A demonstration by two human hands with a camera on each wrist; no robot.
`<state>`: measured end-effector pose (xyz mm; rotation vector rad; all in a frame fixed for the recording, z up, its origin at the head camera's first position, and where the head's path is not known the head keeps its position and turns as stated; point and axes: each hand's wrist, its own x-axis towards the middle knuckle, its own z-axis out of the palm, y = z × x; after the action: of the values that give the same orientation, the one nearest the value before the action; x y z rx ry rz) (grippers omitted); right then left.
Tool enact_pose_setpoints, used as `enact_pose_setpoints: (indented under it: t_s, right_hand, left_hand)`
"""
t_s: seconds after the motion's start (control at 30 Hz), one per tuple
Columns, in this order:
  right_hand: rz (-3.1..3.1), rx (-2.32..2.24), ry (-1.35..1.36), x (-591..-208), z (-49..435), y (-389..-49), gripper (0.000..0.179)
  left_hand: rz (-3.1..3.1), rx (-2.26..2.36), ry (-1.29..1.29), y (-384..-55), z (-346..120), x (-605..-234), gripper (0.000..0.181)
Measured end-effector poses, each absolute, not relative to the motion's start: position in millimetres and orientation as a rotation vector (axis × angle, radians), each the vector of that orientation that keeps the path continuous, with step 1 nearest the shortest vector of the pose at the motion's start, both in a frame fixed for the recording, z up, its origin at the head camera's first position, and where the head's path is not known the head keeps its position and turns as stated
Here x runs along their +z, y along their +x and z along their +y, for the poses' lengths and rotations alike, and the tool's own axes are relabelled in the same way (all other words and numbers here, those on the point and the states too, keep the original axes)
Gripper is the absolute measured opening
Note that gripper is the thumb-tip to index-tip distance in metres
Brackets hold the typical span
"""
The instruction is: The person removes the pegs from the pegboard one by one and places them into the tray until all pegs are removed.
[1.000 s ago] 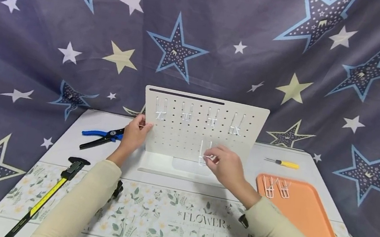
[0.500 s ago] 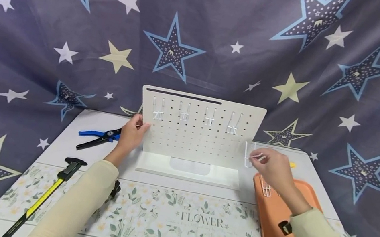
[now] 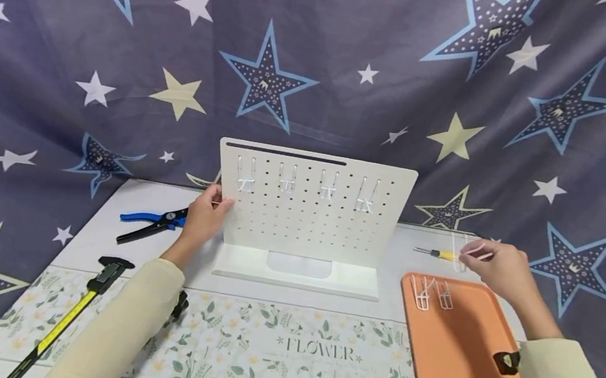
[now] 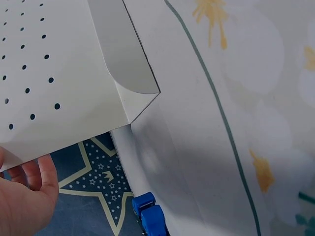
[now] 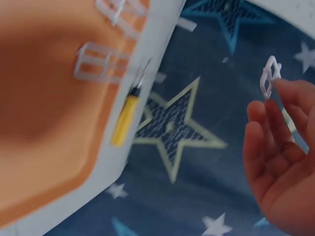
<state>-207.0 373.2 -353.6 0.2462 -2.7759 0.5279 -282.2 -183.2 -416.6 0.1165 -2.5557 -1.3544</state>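
Note:
A white pegboard [image 3: 299, 214] stands upright on its base in the head view. Several white wire hooks hang along its upper rows, one of them a double-pronged hook [image 3: 363, 205] at the right. My left hand [image 3: 204, 217] grips the board's left edge between thumb and fingers. Out past the board's right side, my right hand [image 3: 506, 272] pinches another white wire hook [image 5: 269, 76], held in the air behind the orange tray [image 3: 452, 371]. On that tray lie two more wire hooks, a left one [image 3: 423, 296] and a right one [image 3: 445, 295].
A yellow-handled screwdriver [image 3: 447, 256] lies behind the tray, close to my right hand. Blue-and-black pliers [image 3: 159, 220] are left of the board, with a black-and-yellow caliper [image 3: 103, 278] nearer the front. A flowered cloth band [image 3: 234, 347] crosses the table.
My right hand has moved from the board's lower right out to the right, past the tray's back edge, carrying the wire hook along. The left hand keeps its grip on the board.

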Motion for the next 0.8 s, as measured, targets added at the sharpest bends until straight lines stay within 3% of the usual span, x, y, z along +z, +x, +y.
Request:
enact_pose_setpoints:
  t_s: [0.4, 0.8]
  right_hand:
    - [-3.024, 0.477, 0.153, -400, 426, -204, 0.011]
    - [-3.045, 0.487, 0.167, -436, 429, -201, 0.01]
  left_hand:
    - [-2.56, -1.353, 0.106, -283, -184, -418, 0.029]
    - [-2.58, -1.346, 0.111, -285, -184, -416, 0.028]
